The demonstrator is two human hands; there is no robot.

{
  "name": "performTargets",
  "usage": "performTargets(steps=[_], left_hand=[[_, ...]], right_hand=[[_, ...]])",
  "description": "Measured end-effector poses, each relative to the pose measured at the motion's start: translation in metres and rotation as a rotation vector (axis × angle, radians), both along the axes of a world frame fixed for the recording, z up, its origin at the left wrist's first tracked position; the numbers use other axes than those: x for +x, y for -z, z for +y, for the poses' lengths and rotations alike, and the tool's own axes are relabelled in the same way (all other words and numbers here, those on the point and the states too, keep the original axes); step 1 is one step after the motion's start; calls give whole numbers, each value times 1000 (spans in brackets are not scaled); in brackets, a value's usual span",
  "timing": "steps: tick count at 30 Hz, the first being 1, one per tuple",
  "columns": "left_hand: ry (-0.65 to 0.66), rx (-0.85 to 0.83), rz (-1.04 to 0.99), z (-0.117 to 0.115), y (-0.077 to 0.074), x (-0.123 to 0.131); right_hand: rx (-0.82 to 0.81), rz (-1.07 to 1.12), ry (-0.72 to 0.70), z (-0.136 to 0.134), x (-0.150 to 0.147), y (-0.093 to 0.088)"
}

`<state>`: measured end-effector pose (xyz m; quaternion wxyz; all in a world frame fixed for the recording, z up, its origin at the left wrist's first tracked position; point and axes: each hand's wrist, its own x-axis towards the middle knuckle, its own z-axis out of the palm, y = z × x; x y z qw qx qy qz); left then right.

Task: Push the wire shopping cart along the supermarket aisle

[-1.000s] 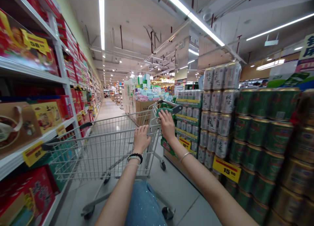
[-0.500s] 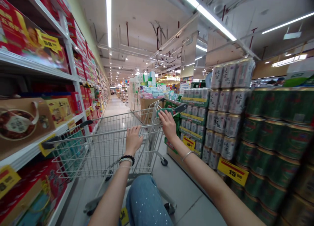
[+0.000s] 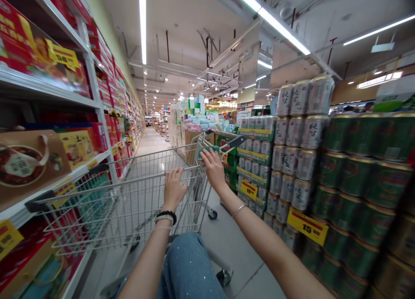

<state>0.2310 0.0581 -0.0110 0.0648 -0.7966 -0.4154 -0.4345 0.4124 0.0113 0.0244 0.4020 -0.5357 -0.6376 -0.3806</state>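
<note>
Left hand: The left hand (image 3: 173, 188) was curled over the top rail (image 3: 142, 176) of the wire shopping cart (image 3: 106, 212), its fingers closed around the bar. It had hold of nothing else. A black beaded bracelet (image 3: 166, 217) circled the wrist.

Right hand: The right hand (image 3: 213, 169) lay over the green handle grip (image 3: 207, 151) at the upper middle of the frame, fingers bent around it and not spread open.

Cart: The cart stood side-on in the aisle, directly in front of the person's denim-covered knee (image 3: 189, 268). Its empty-looking basket reached toward the left of the frame, almost touching the shelving, and its handle end pointed toward the stacked drinks.

Change: The basket's far end had swung further toward the left edge of the frame, and the left hand had slid along the rail toward the right hand. The view had tilted only a little.

Shelves: Red and brown gift boxes (image 3: 29, 169) filled the white shelving (image 3: 48, 89) along the left side.

Drinks: Silver cans (image 3: 290, 147) and green cans (image 3: 359, 182) rose in stacks at the right, with a yellow price tag (image 3: 306, 226) at their base.

Aisle: A tiled floor (image 3: 149, 143) ran away toward the far upper middle, past cardboard cartons (image 3: 193, 139).
</note>
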Motion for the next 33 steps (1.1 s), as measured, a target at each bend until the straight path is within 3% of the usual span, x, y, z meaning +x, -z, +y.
performTargets(steps=[2, 5, 9, 11, 14, 17, 19, 23, 26, 28, 33], left_hand=[[13, 10, -1, 0, 1, -3], [19, 39, -24, 1, 3, -7], [4, 67, -66, 1, 7, -8], [0, 76, -85, 1, 10, -9], [6, 87, -113, 3, 12, -11], [11, 96, -127, 7, 13, -12], [12, 98, -131, 9, 13, -12], [10, 107, -138, 10, 14, -10], [0, 112, -139, 9, 14, -9], [-6, 107, -138, 8, 14, -8], [-10, 95, -134, 8, 10, -7]], right_hand=[[-62, -138, -73, 0, -8, 6], [-26, -215, -120, -11, 12, -1], [277, 80, -8, -20, 64, -25], [365, 216, 19, -15, 79, -27], [360, 303, -28, -5, 77, -7], [264, 258, -154, -5, 66, 20], [238, 224, -219, -9, 67, 25], [425, 394, -154, -7, 90, -5], [456, 501, -121, 7, 100, -24], [432, 530, -123, 14, 95, -19], [293, 440, -179, 4, 79, 21]])
